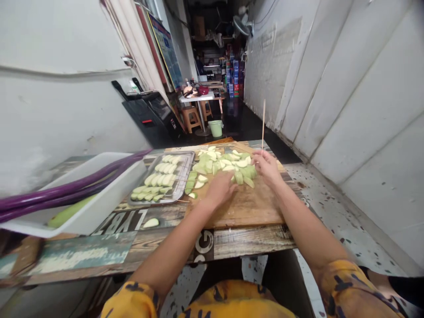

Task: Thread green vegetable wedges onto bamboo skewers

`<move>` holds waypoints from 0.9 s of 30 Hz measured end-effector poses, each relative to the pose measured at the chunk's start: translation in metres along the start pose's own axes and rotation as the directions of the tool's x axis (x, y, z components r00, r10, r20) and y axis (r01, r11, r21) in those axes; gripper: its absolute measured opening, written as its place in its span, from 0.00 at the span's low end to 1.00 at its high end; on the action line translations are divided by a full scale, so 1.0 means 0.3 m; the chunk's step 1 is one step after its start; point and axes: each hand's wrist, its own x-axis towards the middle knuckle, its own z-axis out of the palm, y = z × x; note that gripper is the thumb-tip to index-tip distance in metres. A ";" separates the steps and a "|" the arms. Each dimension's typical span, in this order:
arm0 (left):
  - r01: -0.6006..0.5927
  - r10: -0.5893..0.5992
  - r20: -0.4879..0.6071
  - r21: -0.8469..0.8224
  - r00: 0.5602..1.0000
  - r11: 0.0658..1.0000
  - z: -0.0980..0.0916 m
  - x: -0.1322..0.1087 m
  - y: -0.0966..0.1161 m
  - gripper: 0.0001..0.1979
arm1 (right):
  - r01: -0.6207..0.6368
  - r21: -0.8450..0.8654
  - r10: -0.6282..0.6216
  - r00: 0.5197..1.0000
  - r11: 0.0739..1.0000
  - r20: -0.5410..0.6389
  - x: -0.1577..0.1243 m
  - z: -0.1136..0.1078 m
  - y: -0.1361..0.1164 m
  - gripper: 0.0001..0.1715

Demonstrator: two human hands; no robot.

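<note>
A thin wooden skewer (263, 128) stands nearly upright, pinched in the fingers of my right hand (266, 168) at the right side of the cutting board (255, 210). My left hand (221, 189) reaches over the board to the near edge of a pile of pale green squash slices (212, 165); its thumb and fingers look apart, though their tips are partly hidden. More wooden skewers (243, 148) lie behind the pile. Left of the board, a metal tray (189, 170) holds rows of skewered slices (160, 179).
On the left, a white bin (82, 221) holds long purple eggplants (82, 183) and a green squash (71, 212). One loose slice (151, 223) lies on the patterned table (159, 245). Beyond are a black machine (152, 117), a green bucket (216, 128) and a small white table (197, 98).
</note>
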 end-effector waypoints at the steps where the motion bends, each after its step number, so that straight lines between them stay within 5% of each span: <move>1: -0.018 0.017 0.026 0.043 1.000 0.999 0.000 0.018 0.003 0.23 | 0.000 0.067 -0.001 1.000 0.998 0.018 -0.009 0.002 -0.003 0.14; 7: -0.006 -0.018 0.108 0.218 0.994 0.976 0.036 0.090 0.005 0.22 | -0.028 0.127 0.023 0.999 0.992 0.042 -0.014 0.001 0.013 0.17; 18: -0.017 -0.001 0.099 0.185 0.995 0.983 0.039 0.070 -0.015 0.27 | -0.015 0.170 0.011 1.000 0.985 0.023 -0.003 -0.005 0.045 0.18; 27: -0.211 0.171 0.161 0.274 0.972 0.938 0.002 0.084 0.002 0.22 | -0.047 0.166 0.039 0.998 0.985 0.054 -0.019 0.004 0.030 0.17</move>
